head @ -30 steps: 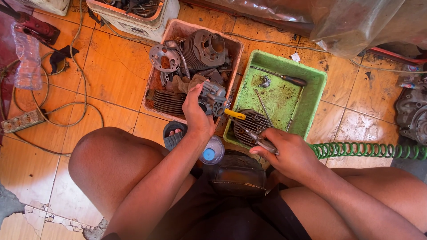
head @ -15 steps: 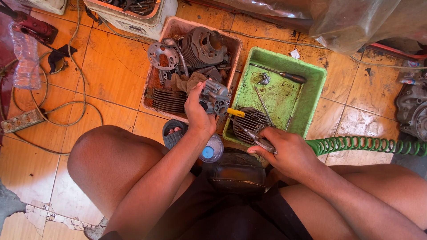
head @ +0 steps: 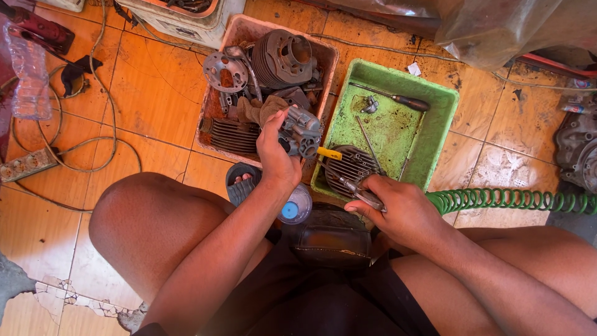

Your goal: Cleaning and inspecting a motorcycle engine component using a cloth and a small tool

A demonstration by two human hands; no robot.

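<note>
My left hand (head: 275, 155) grips a small grey metal engine part, like a carburettor (head: 300, 129), held over the near edge of a pink tray (head: 249, 28) full of engine parts. My right hand (head: 392, 208) holds a thin metal tool (head: 356, 191) against a finned cylinder head (head: 351, 168) that lies in the near corner of a green tray (head: 435, 134). A yellow-handled tool (head: 328, 153) pokes out between the two hands. A screwdriver with a dark handle (head: 398, 99) lies at the far end of the green tray.
A finned cylinder (head: 286, 59), a round plate (head: 222, 70) and a finned cover (head: 231, 134) fill the pink tray. A green coiled air hose (head: 516, 200) runs right. A clear lid with a blue cap (head: 292, 208) sits by my sandal (head: 239, 183). Cables and a power strip (head: 25, 165) lie left.
My left hand has lifted the grey part slightly up and right out of the pink tray. The view has shifted a little; my right hand stays on the finned cylinder head.
</note>
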